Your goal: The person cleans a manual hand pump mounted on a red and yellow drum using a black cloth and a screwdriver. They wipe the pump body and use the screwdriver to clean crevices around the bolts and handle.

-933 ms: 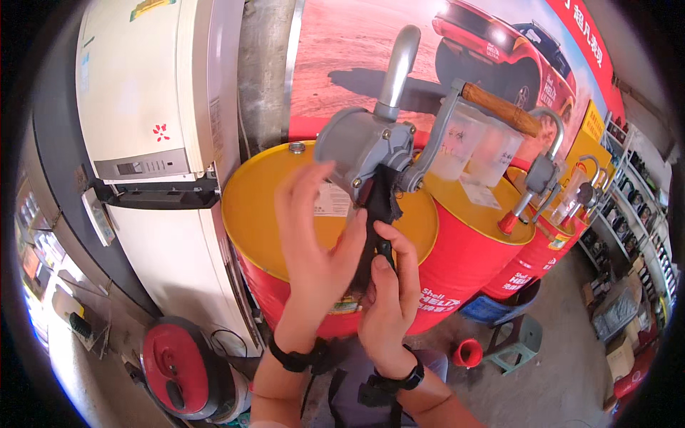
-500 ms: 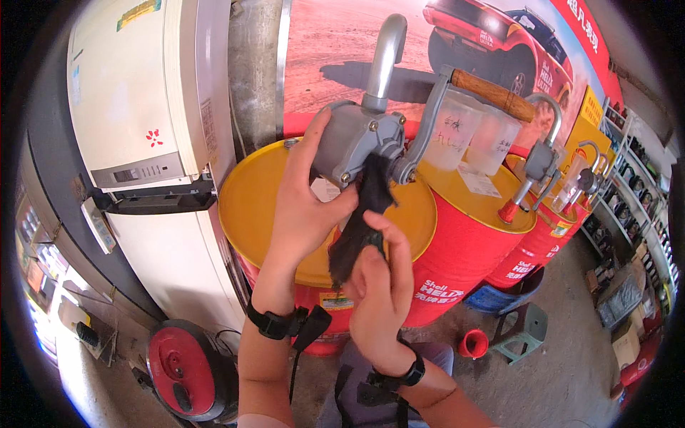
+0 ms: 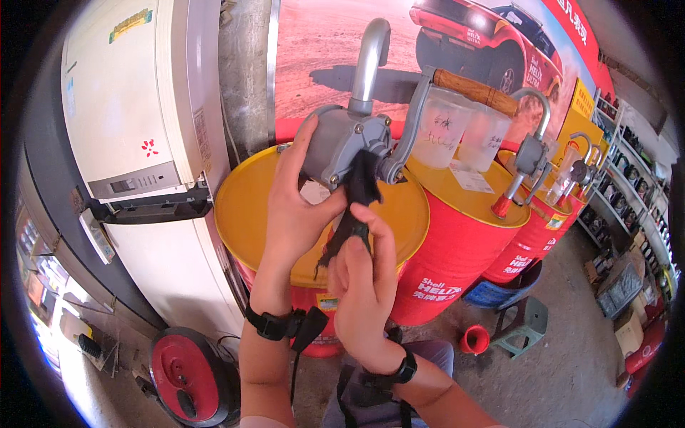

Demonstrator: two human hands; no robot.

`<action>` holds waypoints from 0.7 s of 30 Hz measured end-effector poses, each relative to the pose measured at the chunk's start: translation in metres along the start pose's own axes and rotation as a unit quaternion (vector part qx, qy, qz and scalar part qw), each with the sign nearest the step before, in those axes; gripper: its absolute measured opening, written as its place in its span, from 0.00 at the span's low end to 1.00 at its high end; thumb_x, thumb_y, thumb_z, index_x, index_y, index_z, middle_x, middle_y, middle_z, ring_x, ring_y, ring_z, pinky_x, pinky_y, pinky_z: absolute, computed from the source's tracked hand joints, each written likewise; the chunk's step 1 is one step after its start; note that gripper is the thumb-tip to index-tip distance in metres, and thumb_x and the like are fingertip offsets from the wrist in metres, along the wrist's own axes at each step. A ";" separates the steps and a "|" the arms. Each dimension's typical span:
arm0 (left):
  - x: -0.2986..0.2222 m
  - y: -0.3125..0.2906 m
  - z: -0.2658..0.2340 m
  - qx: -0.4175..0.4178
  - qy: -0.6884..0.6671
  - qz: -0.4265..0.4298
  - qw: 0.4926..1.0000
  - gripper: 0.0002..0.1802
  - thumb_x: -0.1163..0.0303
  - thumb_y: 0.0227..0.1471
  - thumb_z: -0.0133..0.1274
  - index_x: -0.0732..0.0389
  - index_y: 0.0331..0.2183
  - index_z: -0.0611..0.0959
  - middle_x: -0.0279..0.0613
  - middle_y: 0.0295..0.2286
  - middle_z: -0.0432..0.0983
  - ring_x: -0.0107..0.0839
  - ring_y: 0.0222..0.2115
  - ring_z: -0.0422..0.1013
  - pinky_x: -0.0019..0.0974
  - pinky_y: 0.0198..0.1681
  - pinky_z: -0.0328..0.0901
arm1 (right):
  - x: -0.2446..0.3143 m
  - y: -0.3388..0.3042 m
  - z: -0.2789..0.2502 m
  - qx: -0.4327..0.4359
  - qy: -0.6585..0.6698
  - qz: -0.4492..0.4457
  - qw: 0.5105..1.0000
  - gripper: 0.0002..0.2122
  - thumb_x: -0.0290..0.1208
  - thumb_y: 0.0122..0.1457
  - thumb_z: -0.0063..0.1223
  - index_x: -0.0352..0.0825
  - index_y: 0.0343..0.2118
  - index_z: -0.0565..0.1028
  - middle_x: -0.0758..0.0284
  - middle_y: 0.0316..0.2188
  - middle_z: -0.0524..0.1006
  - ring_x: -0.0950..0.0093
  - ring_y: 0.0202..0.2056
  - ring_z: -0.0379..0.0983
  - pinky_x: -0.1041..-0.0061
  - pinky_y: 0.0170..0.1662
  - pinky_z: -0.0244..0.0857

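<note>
A grey metal hand pump (image 3: 335, 146) stands over the yellow top of the nearest red drum (image 3: 239, 203), its curved spout pointing up. My left hand (image 3: 294, 214) is closed around the left side of the pump housing, fingers behind and thumb in front. From the hub of the crank hangs a strip of black cloth (image 3: 362, 182). Below the hub, my right hand (image 3: 365, 289) pinches this cloth between thumb and forefinger, and a frayed end sticks out to the left. The crank's wooden handle (image 3: 474, 91) extends to the upper right, untouched.
Translucent plastic jugs (image 3: 437, 128) stand on the second drum (image 3: 435, 264). More drums with pumps follow to the right. A white cabinet (image 3: 128, 107) is at left, with a red-and-black machine (image 3: 189, 374) below. A green stool (image 3: 524, 324) and red funnel-like cup (image 3: 474, 339) are on the floor.
The view has shifted slightly, moving the scene left. My right hand is a little higher, and the cloth's lower part looks narrower and more bunched. My left hand keeps its hold on the pump.
</note>
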State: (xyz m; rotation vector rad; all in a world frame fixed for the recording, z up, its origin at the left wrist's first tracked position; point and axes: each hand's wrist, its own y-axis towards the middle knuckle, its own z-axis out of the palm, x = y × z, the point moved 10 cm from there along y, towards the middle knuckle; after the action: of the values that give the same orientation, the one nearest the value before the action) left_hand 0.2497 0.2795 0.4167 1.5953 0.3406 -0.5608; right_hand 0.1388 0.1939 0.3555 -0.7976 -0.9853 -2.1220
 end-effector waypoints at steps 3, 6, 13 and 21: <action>0.000 -0.003 -0.001 -0.006 0.007 -0.011 1.000 0.48 0.78 0.40 0.65 0.54 0.64 0.67 0.46 0.51 0.71 0.40 0.51 0.70 0.39 0.54 0.66 | 0.005 0.005 -0.001 0.004 0.016 -0.013 1.000 0.16 0.26 0.69 0.39 0.34 0.59 0.66 0.80 0.21 0.57 0.90 0.18 0.48 0.86 0.20 0.42; -0.001 -0.002 -0.001 -0.010 0.007 -0.004 1.000 0.48 0.79 0.40 0.64 0.54 0.64 0.67 0.46 0.50 0.71 0.39 0.50 0.70 0.39 0.53 0.66 | -0.001 0.004 -0.004 -0.006 0.004 0.034 0.999 0.16 0.26 0.70 0.39 0.35 0.59 0.66 0.80 0.20 0.56 0.90 0.18 0.48 0.86 0.20 0.42; 0.001 -0.004 -0.001 -0.014 -0.002 -0.021 1.000 0.48 0.79 0.39 0.64 0.55 0.64 0.67 0.45 0.49 0.71 0.38 0.50 0.70 0.38 0.53 0.66 | 0.004 0.006 -0.008 0.032 -0.010 0.016 0.999 0.16 0.25 0.69 0.39 0.36 0.59 0.66 0.80 0.21 0.58 0.90 0.19 0.50 0.86 0.21 0.44; -0.003 -0.003 0.000 -0.007 0.002 0.000 1.000 0.47 0.80 0.40 0.62 0.55 0.64 0.67 0.46 0.50 0.70 0.38 0.51 0.70 0.38 0.55 0.65 | 0.002 -0.004 -0.035 0.079 -0.005 0.007 0.997 0.16 0.26 0.69 0.38 0.35 0.59 0.65 0.79 0.19 0.57 0.89 0.18 0.48 0.85 0.22 0.42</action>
State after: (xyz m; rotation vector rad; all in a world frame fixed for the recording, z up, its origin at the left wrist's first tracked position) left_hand 0.2459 0.2800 0.4162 1.5828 0.3469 -0.5541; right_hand 0.1257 0.1669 0.3363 -0.7346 -1.1333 -2.0004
